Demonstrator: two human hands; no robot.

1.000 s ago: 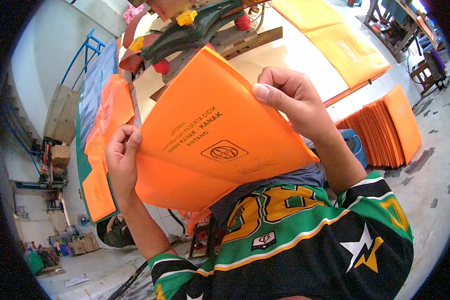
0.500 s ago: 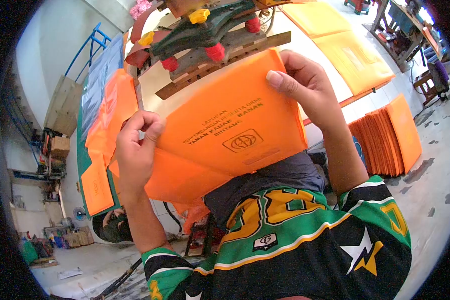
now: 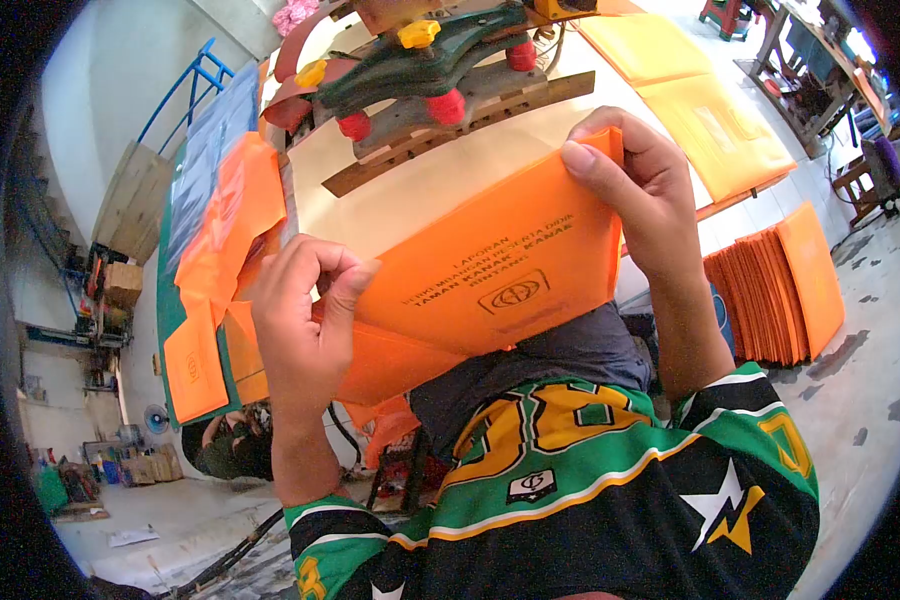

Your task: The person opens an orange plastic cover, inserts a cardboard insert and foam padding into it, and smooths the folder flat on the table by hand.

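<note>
An orange report folder hangs tilted in front of my body, with dark printed lettering and a round emblem in a frame on its face. My left hand pinches its left side between thumb and fingers. At the upper right corner my right hand grips it, thumb on the printed face and fingers behind. A lower orange flap spreads beneath the printed panel, partly hidden by my left wrist. Beyond the folder stands a dark green machine clamp with red and yellow knobs.
A stack of orange folders stands at the right. Yellow-orange sheets lie on the table's far right. At the left, orange material and a small orange folder rest on a green surface. A wooden strip borders the machine.
My left hand has moved right and the folder looks narrower, its panels drawn closer together. My right hand has shifted slightly right and down, still holding the corner.
</note>
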